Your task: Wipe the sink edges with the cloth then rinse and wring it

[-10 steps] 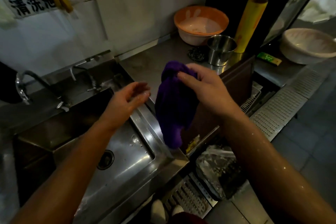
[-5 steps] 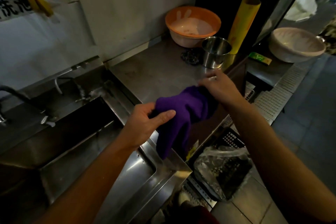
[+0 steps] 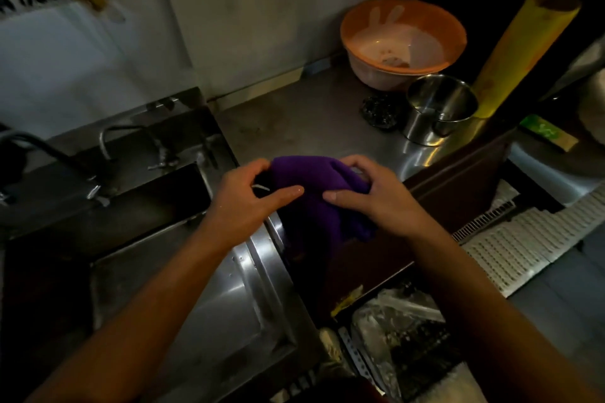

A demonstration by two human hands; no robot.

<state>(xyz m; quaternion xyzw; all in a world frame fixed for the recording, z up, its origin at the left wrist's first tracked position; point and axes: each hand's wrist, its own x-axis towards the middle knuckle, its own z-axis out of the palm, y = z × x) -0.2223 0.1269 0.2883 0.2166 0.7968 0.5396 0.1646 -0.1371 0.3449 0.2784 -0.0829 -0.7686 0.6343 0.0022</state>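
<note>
A purple cloth [image 3: 312, 196] is bunched between both hands above the right rim of the steel sink [image 3: 262, 258]. My left hand [image 3: 248, 196] grips its left side with the thumb laid across the front. My right hand [image 3: 373, 193] pinches its right side. The cloth's lower part hangs down past the counter's front corner into shadow. The sink basin lies below and to the left, with a tap [image 3: 101, 141] at its back.
On the steel counter [image 3: 311, 121] behind the hands stand an orange basin [image 3: 402, 42], a steel cup [image 3: 438, 108], a dark scrubber [image 3: 378, 111] and a yellow roll [image 3: 520, 56]. A bin with a plastic liner [image 3: 399, 327] sits on the floor below right.
My left hand has taken hold of the cloth, which first hung from my right hand alone. Both hands have gathered it into a bunch and moved it lower, over the sink's right rim.
</note>
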